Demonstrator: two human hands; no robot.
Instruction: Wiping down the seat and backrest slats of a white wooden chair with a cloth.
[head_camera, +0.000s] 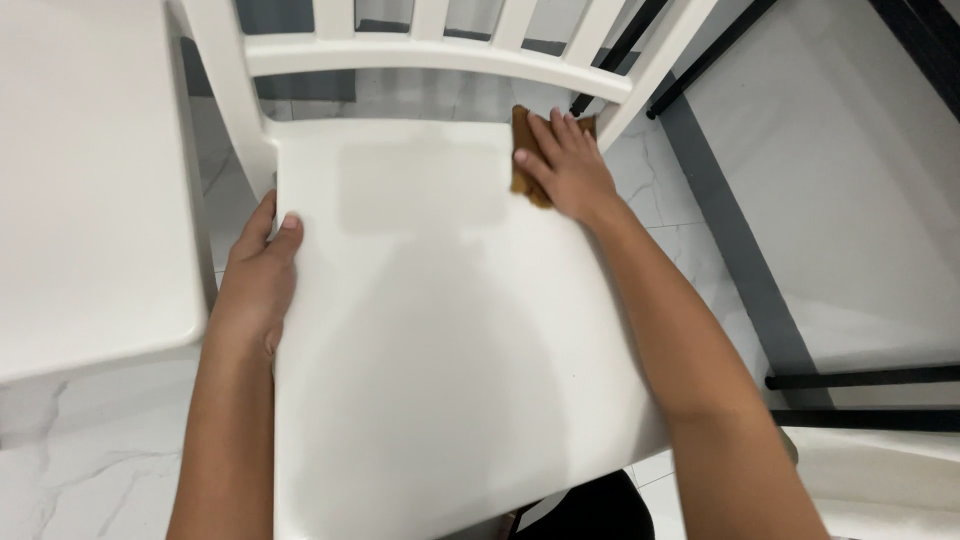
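Both hands rest on a white chair (440, 330) seen from above, and that chair serves as the landmark for everything else. On the chair's left edge, the left hand (262, 275) wraps over the rim of the seat, thumb lying on top of the seat surface and the other fingers curled out of sight below, so it grips the seat itself. At the chair's far right corner, just in front of the backrest, the right hand (565, 165) lies flat with fingers stretched and close together, pressing down on a folded brown cloth (525, 165); the cloth shows at the fingertips and along the thumb side of the palm, touching the seat. Behind the seat rises the chair's backrest (430, 55), a curved white rail with upright slats above it. Left of the chair stands a second white seat (90, 180), just beside it and apart. Under the chair lies a pale marble-patterned floor (100, 470). Right of the chair, black metal bars (860, 380) cross the floor. No packages, labels or signs show anywhere.
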